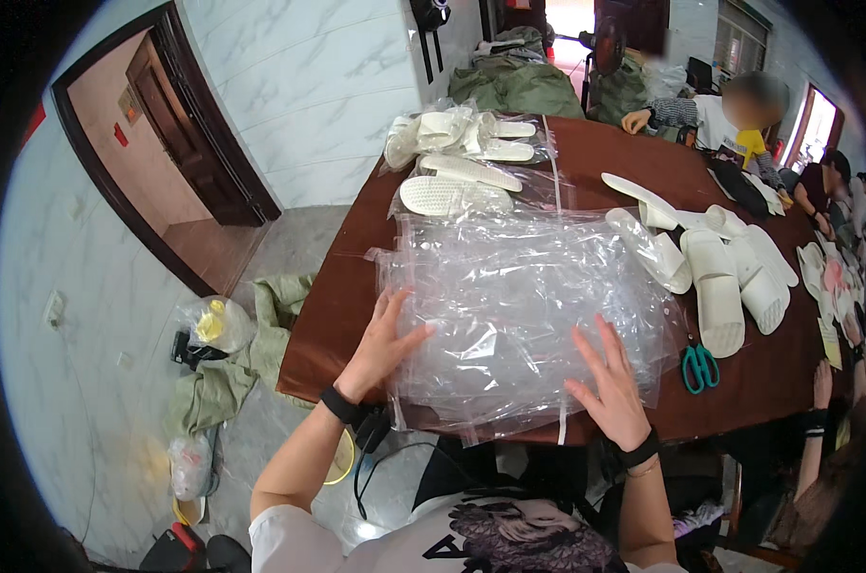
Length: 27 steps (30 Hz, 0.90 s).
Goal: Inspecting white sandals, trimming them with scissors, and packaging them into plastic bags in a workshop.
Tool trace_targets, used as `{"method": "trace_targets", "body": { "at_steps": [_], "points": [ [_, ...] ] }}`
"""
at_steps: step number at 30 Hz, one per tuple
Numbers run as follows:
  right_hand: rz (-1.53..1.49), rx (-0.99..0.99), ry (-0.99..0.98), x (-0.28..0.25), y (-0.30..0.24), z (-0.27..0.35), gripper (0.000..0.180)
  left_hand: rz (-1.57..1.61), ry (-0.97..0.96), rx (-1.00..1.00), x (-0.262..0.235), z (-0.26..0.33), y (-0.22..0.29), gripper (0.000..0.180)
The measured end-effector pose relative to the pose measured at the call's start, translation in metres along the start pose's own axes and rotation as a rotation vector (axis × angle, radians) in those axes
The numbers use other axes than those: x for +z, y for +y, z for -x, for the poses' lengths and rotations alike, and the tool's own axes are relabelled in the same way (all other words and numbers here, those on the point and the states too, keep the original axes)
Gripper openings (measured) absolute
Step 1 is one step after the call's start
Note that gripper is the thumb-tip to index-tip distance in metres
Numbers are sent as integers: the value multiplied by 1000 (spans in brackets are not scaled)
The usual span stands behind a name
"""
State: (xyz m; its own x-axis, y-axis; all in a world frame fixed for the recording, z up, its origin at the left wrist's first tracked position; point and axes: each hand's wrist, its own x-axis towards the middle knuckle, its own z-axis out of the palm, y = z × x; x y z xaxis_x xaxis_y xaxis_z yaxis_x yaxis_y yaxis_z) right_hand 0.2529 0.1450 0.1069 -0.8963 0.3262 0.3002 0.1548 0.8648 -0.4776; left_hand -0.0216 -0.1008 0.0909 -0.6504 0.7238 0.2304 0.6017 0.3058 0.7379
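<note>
On the near edge of the dark red-brown wooden worktop (357, 277) lies item one: a thick, crinkled stack of clear plastic bags (528, 306), spread flat and overhanging the edge toward the person, presumably so single bags can be peeled off within easy reach.

Left hand (380, 344): open, fingers spread, palm down on the left margin of the stack, thumb pointing inward. It grips nothing; it seems to be pinning the slippery sheets. Wrist carries a black band; forearm rises from the lower edge, bent slightly inward.

Right hand (610, 387): open likewise, fingers fanned and pressed flat on the stack's lower right corner, holding nothing. Black wristband; forearm nearly upright in the view. The two hands bracket the pile, well apart from each other.

Item two: teal-handled scissors (699, 368), lying shut on the worktop just right of the stack, near the right hand.

Item three: loose white foam slippers (724, 282), heaped to the right of the stack, soles mixed up and down, apparently unbagged stock.

Item four: white slippers sealed in clear bags (462, 162), piled at the far left end of the worktop beyond the stack, seemingly the finished lot kept apart from the loose ones.

Item five: olive-green cloth sacks (514, 86) past the far end, and crumpled green cloth (232, 372) on the floor at left.

Other persons sit along the right side; one hand (823, 382) rests at the worktop's edge.
</note>
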Motion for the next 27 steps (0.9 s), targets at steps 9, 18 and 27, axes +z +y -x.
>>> {"method": "trace_targets", "body": {
  "at_steps": [9, 18, 27],
  "points": [
    [-592, 250, 502, -55, 80, -5, 39, 613, 61, -223, -14, 6, 9, 73],
    [20, 356, 136, -38, 85, -6, 41, 547, 159, -351, 10, 13, 44, 69],
    [102, 209, 437, -32, 83, -8, 38, 593, 81, -269, 18, 9, 6, 62]
  ]
}}
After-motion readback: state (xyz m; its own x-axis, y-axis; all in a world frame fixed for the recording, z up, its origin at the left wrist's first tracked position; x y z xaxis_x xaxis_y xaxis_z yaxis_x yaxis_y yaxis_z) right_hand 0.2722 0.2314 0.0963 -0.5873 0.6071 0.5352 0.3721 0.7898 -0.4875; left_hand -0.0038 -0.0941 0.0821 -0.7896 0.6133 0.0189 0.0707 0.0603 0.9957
